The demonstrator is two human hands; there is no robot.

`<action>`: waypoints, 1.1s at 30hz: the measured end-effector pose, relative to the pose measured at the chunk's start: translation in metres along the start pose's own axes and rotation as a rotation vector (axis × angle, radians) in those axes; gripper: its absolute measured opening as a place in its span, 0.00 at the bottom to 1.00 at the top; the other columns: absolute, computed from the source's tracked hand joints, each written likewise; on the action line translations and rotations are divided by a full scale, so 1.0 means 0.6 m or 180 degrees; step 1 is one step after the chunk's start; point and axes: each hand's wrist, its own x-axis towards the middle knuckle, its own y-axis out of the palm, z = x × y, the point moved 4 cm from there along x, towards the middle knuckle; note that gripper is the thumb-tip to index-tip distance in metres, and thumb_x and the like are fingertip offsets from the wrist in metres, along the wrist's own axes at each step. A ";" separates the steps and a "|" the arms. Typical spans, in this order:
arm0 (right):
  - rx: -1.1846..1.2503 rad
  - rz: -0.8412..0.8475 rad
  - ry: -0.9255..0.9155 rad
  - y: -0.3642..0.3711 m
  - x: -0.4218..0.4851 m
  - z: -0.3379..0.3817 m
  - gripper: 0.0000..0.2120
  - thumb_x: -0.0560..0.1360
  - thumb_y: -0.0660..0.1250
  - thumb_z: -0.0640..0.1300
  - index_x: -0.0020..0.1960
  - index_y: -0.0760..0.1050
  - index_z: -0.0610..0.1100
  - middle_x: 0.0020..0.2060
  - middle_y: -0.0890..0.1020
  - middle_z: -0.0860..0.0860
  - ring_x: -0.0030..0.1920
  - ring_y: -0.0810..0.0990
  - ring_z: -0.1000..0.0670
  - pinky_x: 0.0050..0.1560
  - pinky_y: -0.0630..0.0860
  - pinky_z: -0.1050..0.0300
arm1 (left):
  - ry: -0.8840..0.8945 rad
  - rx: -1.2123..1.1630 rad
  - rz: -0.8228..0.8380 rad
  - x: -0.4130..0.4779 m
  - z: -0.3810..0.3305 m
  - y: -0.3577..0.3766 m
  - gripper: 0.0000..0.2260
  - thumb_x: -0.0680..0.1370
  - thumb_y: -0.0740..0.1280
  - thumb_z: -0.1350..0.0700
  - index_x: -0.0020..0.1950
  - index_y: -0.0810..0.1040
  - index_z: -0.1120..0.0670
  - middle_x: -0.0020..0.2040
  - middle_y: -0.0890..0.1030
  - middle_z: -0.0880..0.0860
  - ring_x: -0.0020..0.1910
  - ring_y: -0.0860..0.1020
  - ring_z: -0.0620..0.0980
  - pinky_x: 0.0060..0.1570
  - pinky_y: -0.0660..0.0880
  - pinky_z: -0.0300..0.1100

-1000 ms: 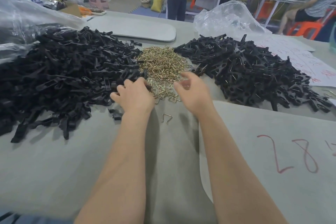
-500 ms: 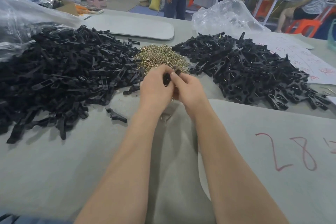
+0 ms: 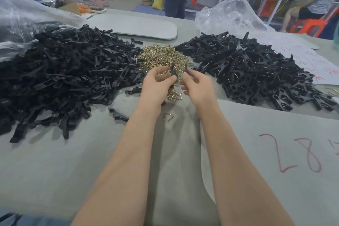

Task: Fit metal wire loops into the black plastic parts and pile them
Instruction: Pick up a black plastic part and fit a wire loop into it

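My left hand point(image 3: 159, 84) pinches a black plastic part point(image 3: 172, 71) held upright above the near edge of the brass wire loop heap point(image 3: 163, 57). My right hand point(image 3: 197, 84) pinches a second black plastic part point(image 3: 186, 69) close beside it. A big pile of bare black parts point(image 3: 67, 77) lies to the left. On the right lies a pile of black parts with wire loops in them point(image 3: 253, 71). One loose wire loop point(image 3: 168, 116) rests on the table between my forearms.
Two stray black parts point(image 3: 117, 113) point(image 3: 133, 90) lie near my left forearm. Clear plastic bags point(image 3: 229, 16) point(image 3: 22, 16) sit behind the piles. A grey board point(image 3: 139, 27) lies at the back, paper with red writing point(image 3: 300, 152) on the right. People stand and sit beyond the table.
My hands went from reaching into the pile and the loops to meeting in front of me; now they have drawn slightly apart, each with a black part.
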 end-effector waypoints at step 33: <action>-0.0247 -0.0024 -0.0379 -0.008 -0.002 0.015 0.11 0.75 0.64 0.33 0.56 0.71 0.43 0.43 0.79 0.54 0.44 0.78 0.58 0.50 0.75 0.65 | 0.0010 0.0201 0.0064 0.005 0.001 0.001 0.08 0.76 0.68 0.64 0.49 0.77 0.52 0.40 0.79 0.47 0.37 0.76 0.42 0.42 0.75 0.36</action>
